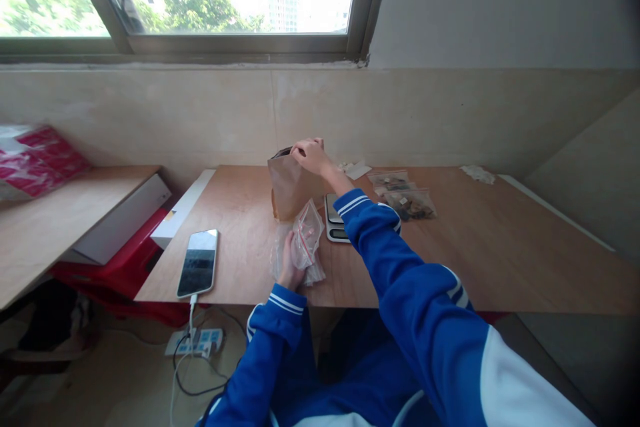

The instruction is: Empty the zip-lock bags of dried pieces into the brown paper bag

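My left hand (pixel 290 261) is closed around a clear zip bag (pixel 308 230) with a red seal line, held open side up near the table's front. More clear plastic bags (pixel 315 273) lie under and beside that hand. A brown paper bag (pixel 290 187) stands upright behind it, its top open. My right hand (pixel 311 155) reaches across to the paper bag's top right rim, fingers curled over it; the fingertips are partly hidden. Below my right forearm sits a small digital scale (pixel 338 233), partly covered by the sleeve.
Filled zip bags (pixel 410 203) lie right of the scale, with white paper pieces (pixel 357 169) behind. A phone (pixel 199 263) on a charging cable lies at the table's left edge. A power strip (pixel 200 341) is on the floor. Another table (pixel 75 213) stands left.
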Action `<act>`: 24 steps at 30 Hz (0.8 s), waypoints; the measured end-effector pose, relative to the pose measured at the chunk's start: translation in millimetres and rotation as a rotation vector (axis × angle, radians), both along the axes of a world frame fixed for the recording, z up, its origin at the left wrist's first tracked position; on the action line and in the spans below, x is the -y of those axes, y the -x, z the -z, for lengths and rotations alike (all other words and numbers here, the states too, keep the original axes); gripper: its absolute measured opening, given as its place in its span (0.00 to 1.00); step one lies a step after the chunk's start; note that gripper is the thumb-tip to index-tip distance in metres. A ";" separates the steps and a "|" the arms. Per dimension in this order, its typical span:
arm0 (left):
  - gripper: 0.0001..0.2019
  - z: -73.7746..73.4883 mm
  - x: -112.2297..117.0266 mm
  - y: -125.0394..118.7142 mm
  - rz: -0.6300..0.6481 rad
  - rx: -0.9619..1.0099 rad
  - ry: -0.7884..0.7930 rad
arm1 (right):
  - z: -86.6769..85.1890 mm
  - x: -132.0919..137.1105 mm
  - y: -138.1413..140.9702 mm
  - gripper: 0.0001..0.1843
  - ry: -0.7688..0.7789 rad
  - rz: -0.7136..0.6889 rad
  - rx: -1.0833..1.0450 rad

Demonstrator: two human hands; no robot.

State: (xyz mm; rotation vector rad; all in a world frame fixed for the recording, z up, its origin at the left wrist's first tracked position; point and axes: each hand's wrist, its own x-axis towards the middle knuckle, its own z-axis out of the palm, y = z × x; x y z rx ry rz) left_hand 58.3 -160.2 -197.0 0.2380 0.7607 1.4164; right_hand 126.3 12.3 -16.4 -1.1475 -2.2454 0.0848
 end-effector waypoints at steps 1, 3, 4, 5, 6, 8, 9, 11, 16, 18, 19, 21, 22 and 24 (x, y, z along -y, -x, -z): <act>0.17 0.3 -0.1 0.2 0.001 0.002 -0.003 | -0.2 2.8 -0.7 0.16 -0.031 -0.006 -0.028; 0.16 0.7 0.2 0.8 0.001 0.000 -0.007 | -1.6 10.9 -5.1 0.15 -0.071 -0.027 -0.119; 0.16 0.7 0.6 1.1 0.000 -0.008 -0.004 | -1.7 16.4 -9.2 0.15 -0.079 -0.042 -0.175; 0.16 0.4 1.2 1.5 0.001 -0.021 0.001 | -0.4 23.1 -14.4 0.15 -0.079 -0.054 -0.238; 0.16 -0.1 1.9 1.7 0.006 -0.040 0.009 | 2.9 30.9 -20.6 0.14 -0.071 -0.065 -0.305; 0.17 -1.8 3.3 1.2 0.022 -0.101 0.023 | 17.2 50.6 -34.8 0.14 -0.027 -0.077 -0.440; 0.18 -2.9 4.0 0.5 0.028 -0.140 0.024 | 28.6 62.4 -41.9 0.14 0.012 -0.067 -0.505; 0.18 -5.4 4.9 -1.8 0.013 -0.211 0.012 | 58.2 89.1 -54.8 0.15 0.127 -0.013 -0.587; 0.17 -5.9 5.8 -6.4 -0.131 -0.550 -0.172 | 130.8 154.4 -75.7 0.23 0.545 0.147 -0.739; 0.19 -3.1 6.8 -6.5 -0.158 -0.718 -0.264 | 143.3 170.1 -82.0 0.26 0.623 0.110 -0.824; 0.20 -1.9 7.6 -6.7 -0.174 -0.789 -0.298 | 145.6 174.8 -85.3 0.27 0.636 0.099 -0.860; 0.21 -1.7 10.2 -8.1 -0.201 -0.900 -0.342 | 144.6 179.1 -91.9 0.28 0.631 0.108 -0.920; 0.21 -3.3 12.1 -9.5 -0.207 -0.937 -0.354 | 142.6 179.8 -94.7 0.29 0.621 0.124 -0.953; 0.22 -9.7 16.9 -13.0 -0.205 -0.993 -0.367 | 137.9 181.0 -98.6 0.29 0.602 0.174 -1.030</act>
